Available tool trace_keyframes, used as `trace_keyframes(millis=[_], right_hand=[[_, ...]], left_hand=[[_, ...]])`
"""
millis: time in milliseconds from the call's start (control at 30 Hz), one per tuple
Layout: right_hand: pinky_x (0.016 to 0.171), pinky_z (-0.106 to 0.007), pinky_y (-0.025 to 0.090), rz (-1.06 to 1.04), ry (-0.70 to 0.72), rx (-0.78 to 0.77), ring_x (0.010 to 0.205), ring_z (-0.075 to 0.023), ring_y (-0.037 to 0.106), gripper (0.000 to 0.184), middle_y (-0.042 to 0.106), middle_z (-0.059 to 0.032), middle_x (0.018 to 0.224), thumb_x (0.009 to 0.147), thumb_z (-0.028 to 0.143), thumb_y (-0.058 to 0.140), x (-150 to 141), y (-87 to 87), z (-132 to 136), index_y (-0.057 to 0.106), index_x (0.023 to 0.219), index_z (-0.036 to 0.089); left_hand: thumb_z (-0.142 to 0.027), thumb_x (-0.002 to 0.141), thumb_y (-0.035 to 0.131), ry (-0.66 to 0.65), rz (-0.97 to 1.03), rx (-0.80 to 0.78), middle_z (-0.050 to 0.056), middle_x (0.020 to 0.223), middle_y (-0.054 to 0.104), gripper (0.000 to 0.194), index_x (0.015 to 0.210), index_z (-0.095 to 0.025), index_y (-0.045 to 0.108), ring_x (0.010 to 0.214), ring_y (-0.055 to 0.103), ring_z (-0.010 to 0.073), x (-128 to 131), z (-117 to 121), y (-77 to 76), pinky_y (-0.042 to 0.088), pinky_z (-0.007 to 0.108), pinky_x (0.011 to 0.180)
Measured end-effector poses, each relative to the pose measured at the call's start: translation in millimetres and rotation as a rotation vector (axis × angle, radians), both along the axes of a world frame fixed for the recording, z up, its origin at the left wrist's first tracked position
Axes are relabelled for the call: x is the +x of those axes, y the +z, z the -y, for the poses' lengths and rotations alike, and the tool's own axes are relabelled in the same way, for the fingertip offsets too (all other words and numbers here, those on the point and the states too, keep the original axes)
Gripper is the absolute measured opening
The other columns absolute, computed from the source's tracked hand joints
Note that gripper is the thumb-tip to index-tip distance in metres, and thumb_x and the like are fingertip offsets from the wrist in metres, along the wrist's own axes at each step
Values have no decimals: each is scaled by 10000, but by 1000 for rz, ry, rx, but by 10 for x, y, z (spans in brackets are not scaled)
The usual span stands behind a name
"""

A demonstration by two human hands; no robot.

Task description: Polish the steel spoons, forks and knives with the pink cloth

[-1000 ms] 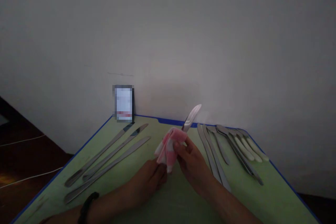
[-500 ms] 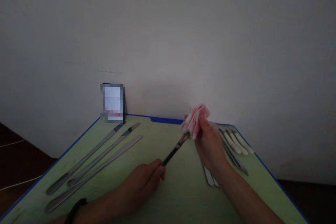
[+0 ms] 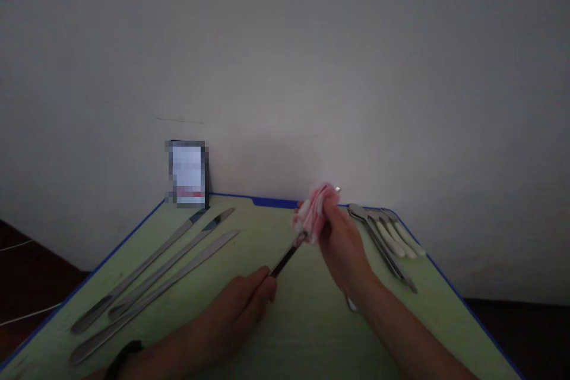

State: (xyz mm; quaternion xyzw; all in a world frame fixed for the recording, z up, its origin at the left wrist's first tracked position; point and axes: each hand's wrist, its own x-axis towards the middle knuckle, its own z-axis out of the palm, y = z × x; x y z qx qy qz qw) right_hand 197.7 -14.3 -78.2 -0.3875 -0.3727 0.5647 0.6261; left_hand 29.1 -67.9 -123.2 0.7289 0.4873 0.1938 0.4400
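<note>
My left hand (image 3: 247,303) is closed on the handle of a piece of metal cutlery (image 3: 284,260), which slants up to the right. Its upper part goes into a pink and white cloth (image 3: 315,211), so I cannot tell its kind. A small shiny tip shows just past the cloth's far side. My right hand (image 3: 345,243) pinches the cloth around the cutlery. Below the right wrist, the end of another metal handle (image 3: 351,304) lies on the table, mostly hidden by the arm.
Several long table knives (image 3: 178,279) lie slanted on the left of the green table (image 3: 294,338). At the right are stacked metal spoons (image 3: 387,252) and forks with white handles (image 3: 403,240). A phone with a blurred screen (image 3: 189,169) leans on the wall (image 3: 285,71) behind.
My right hand and the cloth have moved left and a little down along the cutlery, and a shiny tip now shows beyond the cloth. The left hand keeps its hold.
</note>
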Motion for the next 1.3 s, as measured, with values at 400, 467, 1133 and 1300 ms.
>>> trace_keyframes(millis=[400, 467, 1133, 1300], right_hand=[[421, -192, 380, -296, 24, -68, 433, -85, 439, 455, 411, 81, 450, 708, 639, 581, -126, 73, 114, 475, 648, 201], [415, -199, 384, -241, 21, -106, 424, -91, 448, 476, 432, 72, 448, 730, 667, 523, -228, -45, 191, 480, 643, 201], [467, -256, 480, -240, -100, -15, 440, -131, 572, 382, 585, 33, 506, 793, 557, 526, 164, 311, -47, 575, 730, 183], [453, -206, 428, -335, 23, -8, 423, -89, 474, 432, 436, 75, 427, 757, 588, 563, 147, 346, 1, 479, 601, 194]], left_hand=[[-407, 944, 255, -120, 10, -9, -36, 609, 486, 367, 779, -188, 498, 563, 475, 121, -42, 22, 2, 368, 221, 577], [-407, 942, 256, -111, 47, -22, -36, 600, 480, 365, 767, -188, 489, 551, 466, 119, -37, 16, -25, 366, 221, 567], [-488, 923, 266, -30, 184, -85, -53, 589, 401, 436, 753, -174, 518, 579, 416, 113, -49, 4, 25, 335, 213, 569], [-475, 922, 257, -67, 142, -79, -50, 598, 415, 422, 761, -180, 512, 593, 432, 119, -68, 11, 39, 358, 218, 592]])
